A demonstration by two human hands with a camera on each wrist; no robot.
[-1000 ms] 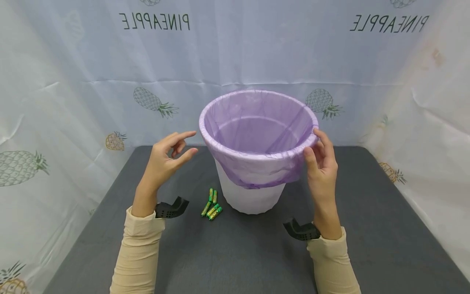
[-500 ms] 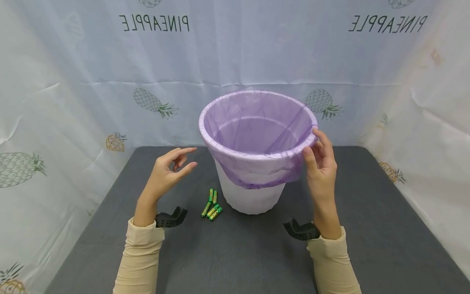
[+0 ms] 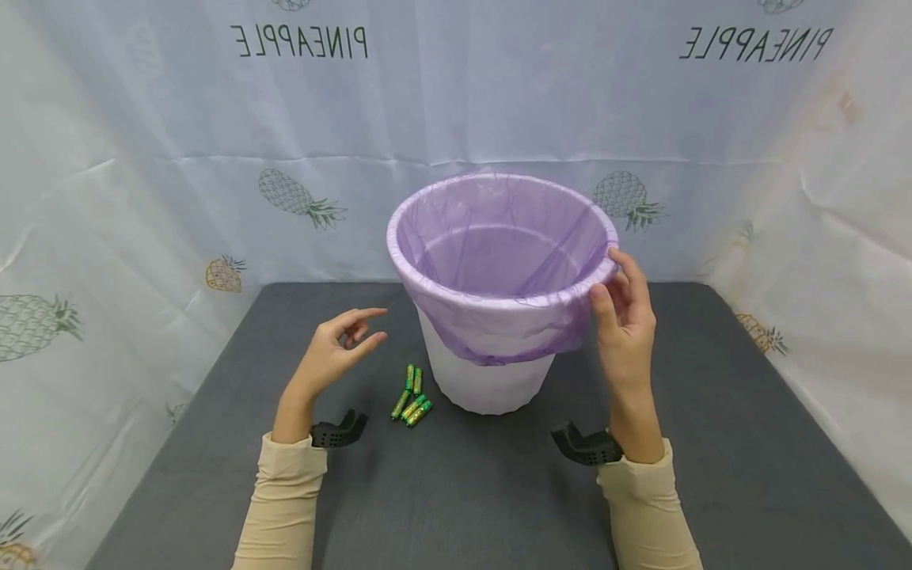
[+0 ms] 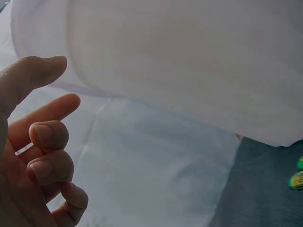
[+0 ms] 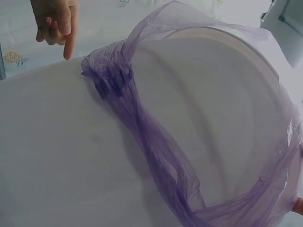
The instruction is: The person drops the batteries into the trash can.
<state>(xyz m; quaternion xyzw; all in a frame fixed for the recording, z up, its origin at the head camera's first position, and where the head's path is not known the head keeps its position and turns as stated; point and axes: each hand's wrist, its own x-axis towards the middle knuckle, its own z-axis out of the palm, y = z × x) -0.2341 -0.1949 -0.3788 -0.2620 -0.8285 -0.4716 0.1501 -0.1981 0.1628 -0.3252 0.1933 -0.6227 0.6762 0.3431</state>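
Observation:
A white trash bin (image 3: pixel 492 388) stands on the dark table, its mouth covered by a purple plastic bag (image 3: pixel 499 328) folded over the rim. My right hand (image 3: pixel 627 324) holds the bin's right rim, thumb in front and index finger farther back on the bag-covered edge. To the left of the bin, my left hand (image 3: pixel 335 356) hovers holding nothing; thumb and index finger stretch apart, the other fingers are bent. Several green-and-gold batteries (image 3: pixel 411 408) lie beside the bin's base. In the left wrist view, the left hand (image 4: pixel 42 142) is apart from the bin's pale wall (image 4: pixel 165 61).
The dark table (image 3: pixel 456 491) extends around the bin. A pineapple-print curtain (image 3: pixel 456 103) hangs behind and along both sides. Black wrist mounts sit on the left wrist (image 3: pixel 338 430) and right wrist (image 3: pixel 586 447).
My left hand has come down from near the rim's height to a level lower beside the bin, shifting slightly right. The right hand, bin and batteries stay put.

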